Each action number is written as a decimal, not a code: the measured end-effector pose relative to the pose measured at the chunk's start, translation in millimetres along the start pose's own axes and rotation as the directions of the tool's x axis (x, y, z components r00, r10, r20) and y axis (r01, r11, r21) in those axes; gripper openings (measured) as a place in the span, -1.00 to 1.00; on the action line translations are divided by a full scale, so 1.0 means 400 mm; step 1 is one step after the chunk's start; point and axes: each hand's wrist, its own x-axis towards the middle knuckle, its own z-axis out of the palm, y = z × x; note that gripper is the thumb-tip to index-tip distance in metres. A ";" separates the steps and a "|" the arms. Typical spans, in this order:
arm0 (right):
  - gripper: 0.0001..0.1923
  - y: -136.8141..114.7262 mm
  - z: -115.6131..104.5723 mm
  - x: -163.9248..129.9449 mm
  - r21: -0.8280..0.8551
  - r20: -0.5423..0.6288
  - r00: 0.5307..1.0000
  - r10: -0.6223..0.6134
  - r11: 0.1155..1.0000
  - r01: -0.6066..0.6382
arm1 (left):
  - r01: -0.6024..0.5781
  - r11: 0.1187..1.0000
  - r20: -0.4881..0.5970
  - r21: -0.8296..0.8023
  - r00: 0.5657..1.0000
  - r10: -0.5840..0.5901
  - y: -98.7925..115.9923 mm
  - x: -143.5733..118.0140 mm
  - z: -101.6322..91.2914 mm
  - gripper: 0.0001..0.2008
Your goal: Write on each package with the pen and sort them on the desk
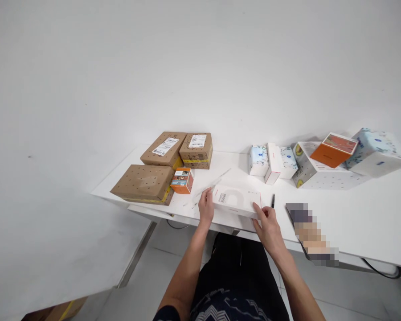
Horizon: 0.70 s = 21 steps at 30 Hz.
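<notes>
Hands framed the work in the head view: the left hand gripped the left end of a flat white box marked as a power bank, and the right hand closed around its right near corner, so both hands held that box between them. The white box lay flat at the near edge of the table, unopened as far as could be seen, its lid shut and no tape or label visible on it.

Left of the white box stood a small orange carton, and beyond that three brown parcels, two of them already bearing printed labels and taped in yellow, which looked like finished packing. Just right of the white box a black pen lay untouched on the table. Farther right and behind it sat two small pale blue packs, then a large spotted box with an orange box resting on top, and a blue patterned box beside them. These goods looked still unpacked, so much of the work seemed left.
</notes>
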 end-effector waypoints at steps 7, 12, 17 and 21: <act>-0.61 -0.005 0.020 0.102 0.146 -0.075 0.990 0.117 0.984 -0.105 | 0.051 0.969 0.014 -0.241 0.999 -0.049 -0.010 -0.017 0.015 -0.54; -0.61 -0.013 0.033 0.254 0.256 -0.159 0.911 0.379 0.908 -0.333 | -0.328 0.850 -0.138 0.412 0.900 0.414 -0.009 -0.003 -0.038 -0.67; -0.59 0.004 0.076 0.372 0.227 -0.304 0.872 0.384 0.918 -0.326 | -0.117 0.661 -0.268 0.741 0.851 0.451 0.008 0.087 -0.121 -0.48; -0.51 0.011 0.124 0.402 0.365 -0.308 0.799 0.516 0.840 -0.402 | -0.072 0.653 -0.218 0.754 0.910 0.352 -0.005 0.132 -0.157 -0.41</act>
